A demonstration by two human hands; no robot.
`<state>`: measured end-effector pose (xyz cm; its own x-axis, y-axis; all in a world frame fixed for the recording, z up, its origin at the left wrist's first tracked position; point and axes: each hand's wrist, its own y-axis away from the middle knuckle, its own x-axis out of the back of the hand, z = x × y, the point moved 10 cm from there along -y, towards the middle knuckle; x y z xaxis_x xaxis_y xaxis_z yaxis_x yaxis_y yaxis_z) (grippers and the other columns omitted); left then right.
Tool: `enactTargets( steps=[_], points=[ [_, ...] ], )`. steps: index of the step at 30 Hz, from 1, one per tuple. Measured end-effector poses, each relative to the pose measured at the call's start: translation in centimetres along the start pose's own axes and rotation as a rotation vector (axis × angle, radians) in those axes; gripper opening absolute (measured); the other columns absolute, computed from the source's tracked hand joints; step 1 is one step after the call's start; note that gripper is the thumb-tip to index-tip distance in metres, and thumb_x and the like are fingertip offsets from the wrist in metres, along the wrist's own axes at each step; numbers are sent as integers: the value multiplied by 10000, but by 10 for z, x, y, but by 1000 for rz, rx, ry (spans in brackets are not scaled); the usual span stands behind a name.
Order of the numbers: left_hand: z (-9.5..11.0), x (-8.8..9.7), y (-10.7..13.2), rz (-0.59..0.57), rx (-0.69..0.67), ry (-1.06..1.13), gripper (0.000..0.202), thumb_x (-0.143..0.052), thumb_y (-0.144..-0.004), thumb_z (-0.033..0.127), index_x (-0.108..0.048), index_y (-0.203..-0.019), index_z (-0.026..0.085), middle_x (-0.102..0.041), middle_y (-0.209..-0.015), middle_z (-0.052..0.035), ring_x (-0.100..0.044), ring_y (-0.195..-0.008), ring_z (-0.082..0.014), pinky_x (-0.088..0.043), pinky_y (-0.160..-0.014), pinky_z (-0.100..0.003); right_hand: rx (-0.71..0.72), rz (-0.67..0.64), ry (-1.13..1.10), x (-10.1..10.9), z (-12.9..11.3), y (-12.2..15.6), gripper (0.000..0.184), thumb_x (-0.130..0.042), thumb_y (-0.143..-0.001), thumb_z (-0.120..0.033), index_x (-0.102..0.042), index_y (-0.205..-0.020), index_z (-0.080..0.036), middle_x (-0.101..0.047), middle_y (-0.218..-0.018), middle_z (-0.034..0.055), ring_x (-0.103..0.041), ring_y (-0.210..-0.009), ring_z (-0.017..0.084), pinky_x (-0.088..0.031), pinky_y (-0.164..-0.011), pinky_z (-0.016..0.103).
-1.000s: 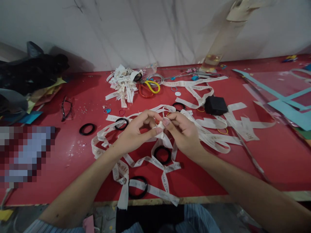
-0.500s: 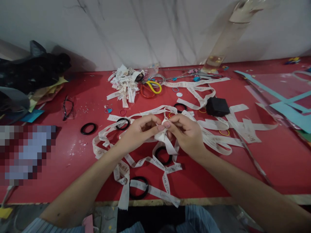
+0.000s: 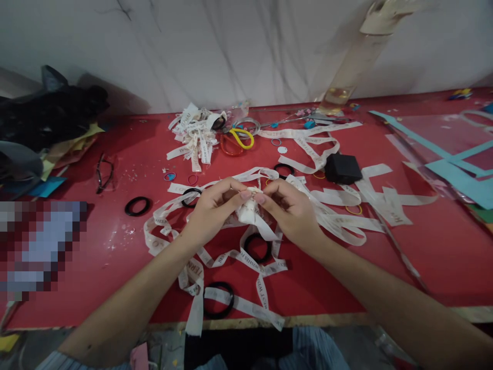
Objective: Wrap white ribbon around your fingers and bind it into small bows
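Between both hands, above the middle of the table, is a gathered piece of white printed ribbon (image 3: pixel 248 213). My left hand (image 3: pixel 215 205) pinches its upper left side between thumb and fingers. From the right, my right hand (image 3: pixel 292 205) pinches the same bunch, the two thumb tips almost meeting. A tail of the ribbon hangs down to the right. Below the hands lie more lengths of printed ribbon (image 3: pixel 231 255) and a black ring (image 3: pixel 258 247). Another black ring (image 3: pixel 219 300) is near the front edge, crossed by a ribbon strip. The fingertips behind the bunch are partly hidden.
Behind the hands are a heap of ribbon pieces (image 3: pixel 194 133) and yellow-and-red-handled scissors (image 3: pixel 242 139). A black block (image 3: pixel 342 168) stands right, with light blue strips (image 3: pixel 462 177) beyond. At left are a black ring (image 3: pixel 137 206), glasses (image 3: pixel 103 173) and a black bag (image 3: pixel 54 110).
The ribbon bunch has tilted and shifted slightly left in my fingers, its top now spread wider between the thumbs. Both hands keep their pinch. The whole view has shifted a little.
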<state>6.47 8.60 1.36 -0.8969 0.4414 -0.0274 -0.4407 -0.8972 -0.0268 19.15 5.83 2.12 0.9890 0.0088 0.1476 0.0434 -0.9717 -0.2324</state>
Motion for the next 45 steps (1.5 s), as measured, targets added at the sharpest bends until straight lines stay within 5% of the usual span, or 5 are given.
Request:
enactTargets(
  steps=[8,15,33,45],
  points=[
    [6,7,1,60,-38,-33,278,-673,-867,437,-606,-794,178,-508,-653,34,-435,-565,-71,-351,-512,-188,73,17,68,3,-7,0,264,-617,-929,-396,-545,-739,-228,-555,-654,-20,-503,-563,107,-418,-528,256],
    [5,5,0,41,-26,-20,273,-713,-831,428,-615,-798,175,-508,-631,42,-428,-543,-70,-351,-504,-186,241,25,151,5,-22,-2,171,-642,-917,-296,-592,-771,-223,-647,-924,33,-609,-922,172,-485,-853,337],
    [11,6,0,55,-46,-22,277,-750,-796,420,-631,-782,170,-483,-605,41,-412,-535,-70,-336,-484,-183,74,-80,-4,-6,-2,-1,266,-704,-864,-370,-548,-1041,-245,-594,-957,18,-591,-879,154,-505,-799,296],
    [8,3,2,21,-61,-26,266,-713,-834,429,-622,-816,180,-468,-608,44,-415,-529,-72,-345,-478,-182,-55,-247,-138,-26,7,3,195,-646,-907,-384,-544,-986,-238,-564,-883,-8,-556,-772,120,-482,-688,245]
  ],
)
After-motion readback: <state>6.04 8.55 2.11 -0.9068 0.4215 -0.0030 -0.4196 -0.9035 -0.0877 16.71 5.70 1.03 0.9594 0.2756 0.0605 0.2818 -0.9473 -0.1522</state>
